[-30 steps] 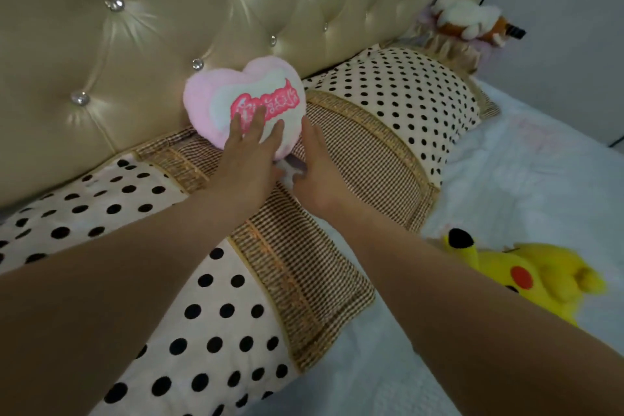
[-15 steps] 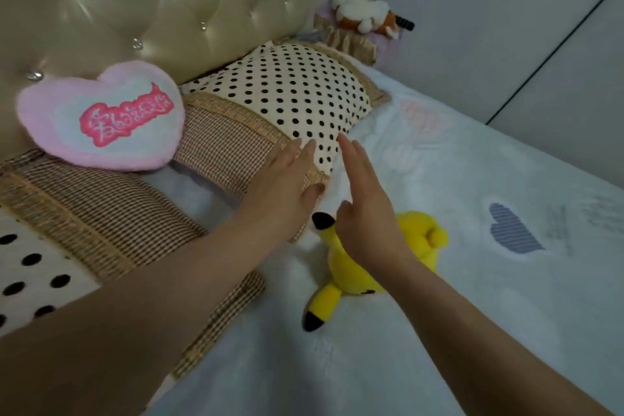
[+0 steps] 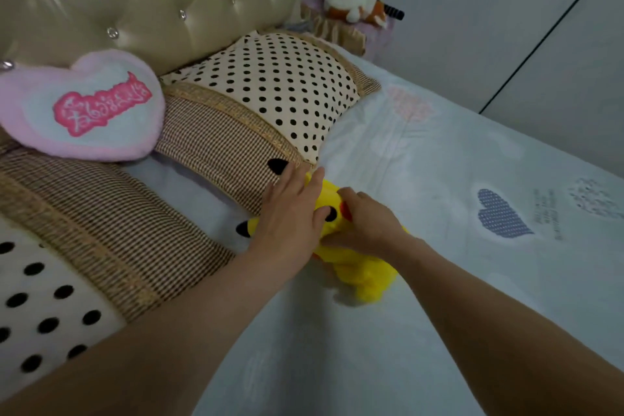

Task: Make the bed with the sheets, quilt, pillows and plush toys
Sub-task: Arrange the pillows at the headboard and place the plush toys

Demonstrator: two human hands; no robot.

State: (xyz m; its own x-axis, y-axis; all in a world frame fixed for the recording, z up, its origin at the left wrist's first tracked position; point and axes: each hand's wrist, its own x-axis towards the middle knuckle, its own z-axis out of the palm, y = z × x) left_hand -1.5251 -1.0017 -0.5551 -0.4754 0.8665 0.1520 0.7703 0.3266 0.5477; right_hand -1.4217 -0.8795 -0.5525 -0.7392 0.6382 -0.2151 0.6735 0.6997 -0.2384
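A yellow plush toy (image 3: 363, 275) with black-tipped ears lies on the white sheet (image 3: 439, 179), just in front of the far polka-dot pillow (image 3: 270, 84). My left hand (image 3: 292, 213) lies over its head with fingers fairly straight and the thumb by its eye. My right hand (image 3: 366, 224) grips the toy's body with curled fingers. A pink heart-shaped cushion (image 3: 84, 108) leans on the headboard between the two pillows; the near polka-dot pillow (image 3: 67, 263) lies at the lower left.
The beige tufted headboard (image 3: 152, 0) runs along the left. A white and orange plush (image 3: 354, 3) sits on a small stand at the bed's far corner. Grey wardrobe panels (image 3: 506, 27) stand behind the bed on the right.
Both hands left the pink heart cushion, swung right and came down on the yellow plush toy. The right hand now grips it and the left lies on its head.
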